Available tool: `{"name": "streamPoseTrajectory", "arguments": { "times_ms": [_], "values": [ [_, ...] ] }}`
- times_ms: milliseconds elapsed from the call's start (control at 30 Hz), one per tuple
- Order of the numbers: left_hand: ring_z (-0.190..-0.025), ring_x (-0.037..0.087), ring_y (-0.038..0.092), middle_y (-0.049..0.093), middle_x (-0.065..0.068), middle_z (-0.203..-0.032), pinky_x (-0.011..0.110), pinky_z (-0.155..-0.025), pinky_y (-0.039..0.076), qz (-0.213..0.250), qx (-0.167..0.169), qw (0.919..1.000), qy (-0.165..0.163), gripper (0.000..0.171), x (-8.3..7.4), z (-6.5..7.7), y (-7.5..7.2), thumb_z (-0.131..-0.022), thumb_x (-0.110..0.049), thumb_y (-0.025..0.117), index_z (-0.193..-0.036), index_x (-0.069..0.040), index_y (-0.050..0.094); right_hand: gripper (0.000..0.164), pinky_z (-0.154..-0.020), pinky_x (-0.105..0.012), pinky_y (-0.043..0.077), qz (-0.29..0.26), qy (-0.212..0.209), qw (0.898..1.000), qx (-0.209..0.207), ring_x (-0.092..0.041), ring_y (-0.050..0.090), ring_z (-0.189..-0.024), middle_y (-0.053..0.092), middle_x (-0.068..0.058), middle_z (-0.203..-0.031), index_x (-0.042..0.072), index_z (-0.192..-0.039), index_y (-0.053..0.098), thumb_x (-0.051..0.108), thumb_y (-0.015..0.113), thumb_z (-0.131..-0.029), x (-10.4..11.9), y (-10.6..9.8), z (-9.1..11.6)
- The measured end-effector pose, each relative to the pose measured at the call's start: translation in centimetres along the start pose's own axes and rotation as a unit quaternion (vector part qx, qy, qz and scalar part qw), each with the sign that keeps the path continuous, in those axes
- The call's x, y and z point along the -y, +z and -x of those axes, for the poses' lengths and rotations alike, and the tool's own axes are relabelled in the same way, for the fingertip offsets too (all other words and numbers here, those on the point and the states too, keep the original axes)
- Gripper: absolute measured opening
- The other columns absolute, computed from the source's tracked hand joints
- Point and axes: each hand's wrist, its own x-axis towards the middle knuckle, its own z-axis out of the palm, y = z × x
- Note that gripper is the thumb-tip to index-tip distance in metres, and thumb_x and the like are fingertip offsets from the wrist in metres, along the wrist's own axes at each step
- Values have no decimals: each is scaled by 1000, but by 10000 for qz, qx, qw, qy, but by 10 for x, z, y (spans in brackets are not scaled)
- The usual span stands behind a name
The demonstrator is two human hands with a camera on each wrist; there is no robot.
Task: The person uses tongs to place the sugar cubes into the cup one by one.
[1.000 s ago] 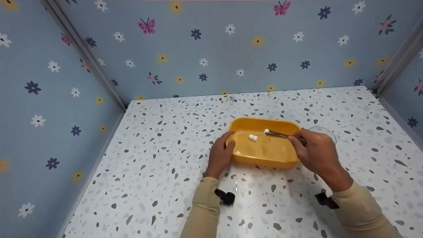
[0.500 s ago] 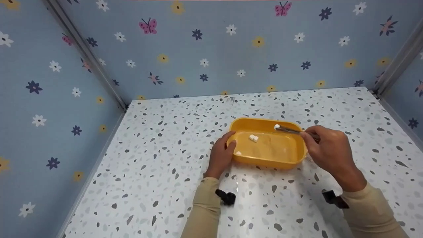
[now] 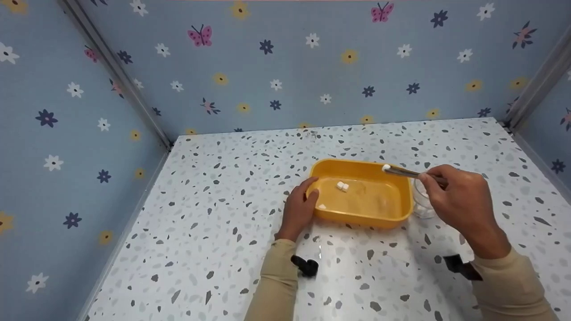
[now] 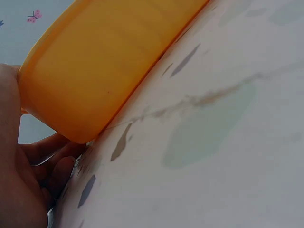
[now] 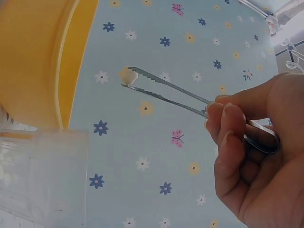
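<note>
A yellow plastic tub (image 3: 357, 219) sits on the speckled table. My left hand (image 3: 298, 208) grips its left end, thumb at the rim, and in the left wrist view some fingers reach by the base. My right hand (image 3: 464, 200) pinches metal tweezers (image 3: 403, 172), which have serrated tips. Between those tips is a small white cube (image 5: 128, 76), held above the tub's far right corner. Two similar white cubes (image 3: 342, 186) lie together on the tub's floor, and a white bit (image 3: 322, 206) shows near its left front corner.
A clear jar (image 3: 420, 198) with white pieces inside stands close against the tub's right end, partly hidden by my right hand. Flowered walls (image 3: 294, 67) enclose the table at the back and both sides.
My right hand has moved right and slightly up, carrying the tweezers and white cube from over the tub's middle toward its right end. The left hand has stayed on the tub.
</note>
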Motion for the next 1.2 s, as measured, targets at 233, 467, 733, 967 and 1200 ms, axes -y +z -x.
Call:
{"name": "streamPoseTrajectory", "arguments": {
  "times_ms": [233, 467, 733, 967, 1200],
  "values": [
    [-114, 17, 57, 63, 1, -129, 40, -101, 43, -4, -14, 10000, 61, 41, -1, 1, 0, -99, -32, 55, -140, -30, 60, 13, -52, -20, 40, 83, 105, 9999, 31, -21, 55, -55, 70, -15, -73, -3, -89, 72, 10, 74, -90, -2, -7, -1],
    [-114, 17, 57, 62, 1, -130, 40, -102, 43, -2, -14, 10000, 47, 41, -1, 1, 0, -99, -33, 54, -140, -30, 59, 15, -51, -16, 36, 135, 283, 9995, 43, -22, 52, -54, 70, -15, -72, -3, -89, 73, 12, 74, -91, -5, -14, -2],
    [-119, 18, 56, 62, 1, -133, 40, -103, 42, -19, -5, 10000, 54, 41, -1, 1, 0, -100, -33, 55, -140, -30, 59, 14, -48, -14, 33, 192, 230, 9995, -28, -19, 51, -50, 69, -16, -70, -3, -87, 72, 10, 74, -90, -10, -20, -3],
    [-116, 18, 57, 62, 2, -131, 39, -102, 43, -54, -16, 10000, 81, 41, 0, 0, 1, -100, -33, 54, -140, -31, 59, 16, -48, -19, 35, 309, 376, 9988, 46, -23, 52, -52, 68, -19, -72, -5, -89, 71, 11, 73, -91, -11, -26, -2],
    [-111, 18, 57, 63, 1, -128, 40, -99, 44, -28, 0, 10000, 93, 41, -1, 1, 0, -100, -34, 53, -140, -30, 59, 18, -49, -28, 38, 415, 666, 9967, 227, -25, 55, -55, 69, -21, -74, -5, -91, 71, 13, 71, -92, -12, -32, -3]
  ]
}}
